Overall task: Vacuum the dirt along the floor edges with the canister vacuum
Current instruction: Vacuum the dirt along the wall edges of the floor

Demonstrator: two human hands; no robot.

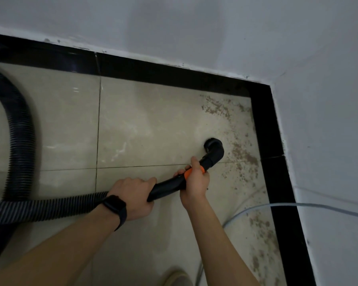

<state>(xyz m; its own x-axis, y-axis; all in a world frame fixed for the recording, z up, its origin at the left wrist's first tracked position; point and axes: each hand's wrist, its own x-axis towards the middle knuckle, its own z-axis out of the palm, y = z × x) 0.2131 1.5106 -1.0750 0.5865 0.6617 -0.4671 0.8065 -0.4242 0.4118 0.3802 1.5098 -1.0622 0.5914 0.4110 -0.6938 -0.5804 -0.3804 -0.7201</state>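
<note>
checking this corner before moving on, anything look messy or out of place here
Brown gritty dirt is scattered over the beige floor tiles along the black skirting, and a thin pale cable trails across it.

So the brush nozzle (212, 145) sits on the floor (149, 120). Dirt (248, 157) is just right of it, baseboard (265, 129) beyond that. Right hand (194, 182) grips the wand (165, 187) just behind the nozzle, left hand (132, 198) further back-left. Hose (21, 141) loops far left, cable (256, 209) behind-right.
</note>
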